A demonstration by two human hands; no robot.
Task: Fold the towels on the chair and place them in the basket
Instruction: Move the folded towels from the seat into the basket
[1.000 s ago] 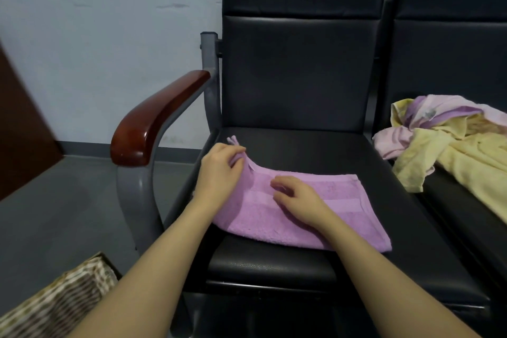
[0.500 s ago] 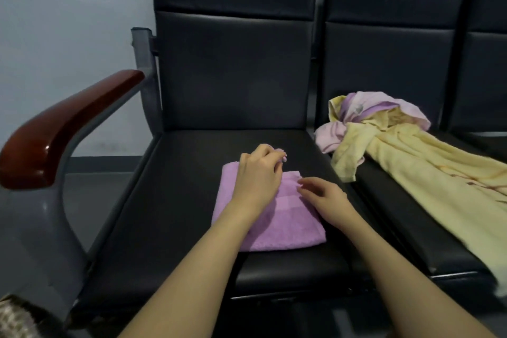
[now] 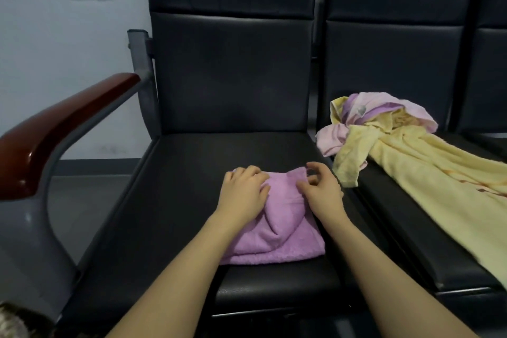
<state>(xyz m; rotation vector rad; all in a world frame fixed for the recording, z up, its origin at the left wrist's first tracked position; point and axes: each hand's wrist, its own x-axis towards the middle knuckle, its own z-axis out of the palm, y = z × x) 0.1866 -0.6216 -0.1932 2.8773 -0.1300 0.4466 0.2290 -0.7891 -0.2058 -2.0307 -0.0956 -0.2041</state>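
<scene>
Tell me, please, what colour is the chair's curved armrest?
The chair's curved armrest is glossy reddish-brown, seen in the head view.

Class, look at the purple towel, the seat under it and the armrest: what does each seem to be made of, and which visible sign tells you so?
Purple towel: soft looped cotton terry, probably; matte and fuzzy, and it puckers between the hands.
Seat: black leather or vinyl padding, which one unclear; smooth with a dull sheen.
Armrest: reddish-brown wood with glossy varnish, judging by the bright highlights; it might be lacquered plastic.
</scene>
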